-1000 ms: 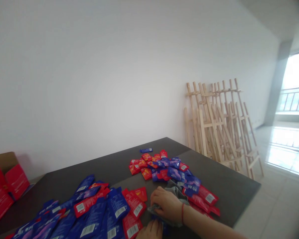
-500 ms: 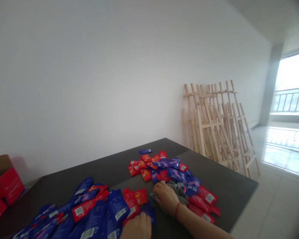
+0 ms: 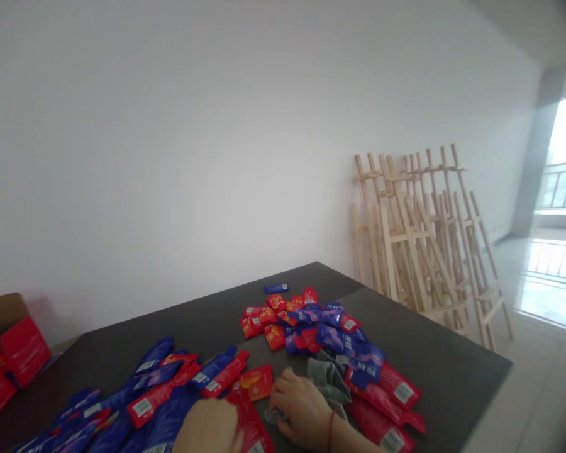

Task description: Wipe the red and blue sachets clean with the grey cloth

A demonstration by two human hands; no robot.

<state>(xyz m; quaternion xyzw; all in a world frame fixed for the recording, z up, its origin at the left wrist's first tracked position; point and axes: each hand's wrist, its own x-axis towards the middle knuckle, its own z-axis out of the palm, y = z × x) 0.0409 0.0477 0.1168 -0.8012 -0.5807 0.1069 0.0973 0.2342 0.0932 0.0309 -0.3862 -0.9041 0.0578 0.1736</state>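
My left hand [image 3: 208,426] is at the bottom edge, over the near end of a pile of blue and red sachets. A red sachet [image 3: 252,425] lies against its right side; its fingers are mostly hidden behind the back of the hand. My right hand [image 3: 302,402], with a red cord at the wrist, rests on the dark table with its fingers curled. A small crumpled greyish bit [image 3: 274,415] shows under those fingers, too unclear to name. Just right of that hand is a bunched grey cloth [image 3: 329,379]. An orange-red sachet [image 3: 256,382] lies left of its fingertips.
A second heap of red and blue sachets [image 3: 306,321] spreads beyond my right hand, with more red sachets [image 3: 387,402] to the right. One blue sachet [image 3: 277,288] lies apart. An opened red box [image 3: 23,352] is at left. Wooden easels [image 3: 415,239] lean on the wall.
My right hand has come off the grey cloth and moved left and nearer. My left hand has shifted left; the blue and red sachets near it have changed position. The view has turned slightly left.
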